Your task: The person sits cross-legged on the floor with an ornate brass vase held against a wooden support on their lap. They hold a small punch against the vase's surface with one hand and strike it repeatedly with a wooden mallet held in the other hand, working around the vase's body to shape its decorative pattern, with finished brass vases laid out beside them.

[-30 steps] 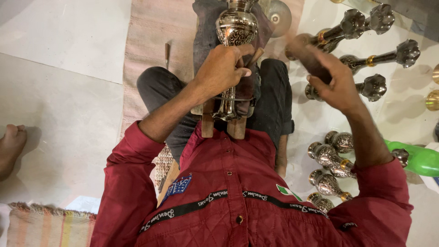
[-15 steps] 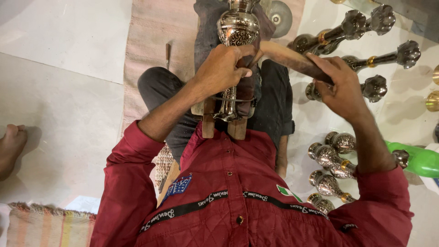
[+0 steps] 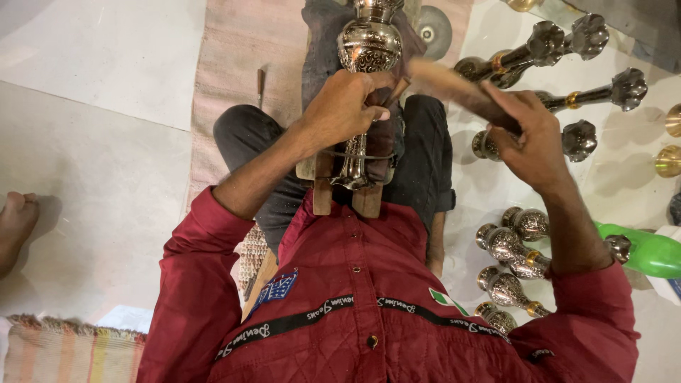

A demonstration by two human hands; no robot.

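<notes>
Left hand (image 3: 345, 108) clenched around the narrow stem of an engraved metal vase (image 3: 367, 48), and it also pinches a thin chisel (image 3: 396, 91) whose tip is hidden behind the fingers. Right hand (image 3: 530, 135) closed on a wooden mallet (image 3: 454, 86); the head is motion-blurred, so its outline is hard to make out, and the handle end is covered by the palm. The vase lies over the lap, long axis running away from the body toward the top of the view; the bulb points away, the foot points toward the chest. Its mouth is cut off by the upper frame edge. The stem rests in a wooden cradle (image 3: 323, 186), partly hidden under the forearm and a dark cloth (image 3: 323, 42). The mallet's long axis slants from the right hand up-left toward the vase's bulb; contact cannot be told. On the white floor (image 3: 92, 170) to the right lie several finished metal stems (image 3: 567, 42) and smaller engraved pieces (image 3: 511, 248), some overlapped by the right arm. A green object (image 3: 645, 252) is cut off at the right edge. Another person's bare foot (image 3: 15, 220) shows at the left edge.
</notes>
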